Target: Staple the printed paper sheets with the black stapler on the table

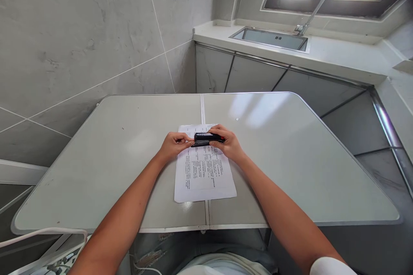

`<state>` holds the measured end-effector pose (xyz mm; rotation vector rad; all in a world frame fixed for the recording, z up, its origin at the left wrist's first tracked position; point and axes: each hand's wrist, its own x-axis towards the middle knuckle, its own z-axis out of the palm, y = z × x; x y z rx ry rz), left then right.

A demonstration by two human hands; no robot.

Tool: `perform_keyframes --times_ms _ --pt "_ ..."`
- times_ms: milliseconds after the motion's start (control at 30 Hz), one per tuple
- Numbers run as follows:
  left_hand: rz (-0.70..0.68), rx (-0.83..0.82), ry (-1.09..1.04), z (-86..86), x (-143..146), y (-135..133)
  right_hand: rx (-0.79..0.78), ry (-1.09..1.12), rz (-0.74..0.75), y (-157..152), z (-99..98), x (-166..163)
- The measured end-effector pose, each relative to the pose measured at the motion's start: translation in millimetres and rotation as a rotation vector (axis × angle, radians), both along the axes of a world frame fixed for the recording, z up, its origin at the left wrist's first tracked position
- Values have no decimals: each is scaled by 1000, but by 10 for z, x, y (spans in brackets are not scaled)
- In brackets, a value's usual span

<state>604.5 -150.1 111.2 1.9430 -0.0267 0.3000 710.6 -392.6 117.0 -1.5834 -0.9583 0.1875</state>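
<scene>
A black stapler lies crosswise above printed paper, near the middle of the table. Its upper arm is raised a little from its base. From the right, my right hand is closed around the stapler's end, thumb on the near side and fingers on the far side. At the opposite end, my left hand has its fingers pinched together, with the fingertips touching the stapler. Whether a small piece sits between those fingertips is hidden. The paper lies flat under both hands, its far edge partly covered.
The pale folding table has a seam down its middle. Beyond it stand a counter with a sink and a faucet. A tiled wall rises at the left. A white cable hangs by the near left corner.
</scene>
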Motion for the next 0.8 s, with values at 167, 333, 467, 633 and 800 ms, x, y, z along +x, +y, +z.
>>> perform_keyframes --times_ms 167,333,467,633,800 --pt "26 298 -81 18 27 -27 -57 -48 -244 -90 12 165" --pt "-260 685 -98 25 29 -72 -135 -106 -640 -363 -117 544" --pt "-307 812 -25 -9 31 -98 -207 -40 -619 -595 -205 763" --pt "-198 825 -2 -48 49 0 -306 -7 -242 -828 -82 710" --pt "-159 795 -25 -102 71 46 -421 -109 2 -911 31 464"
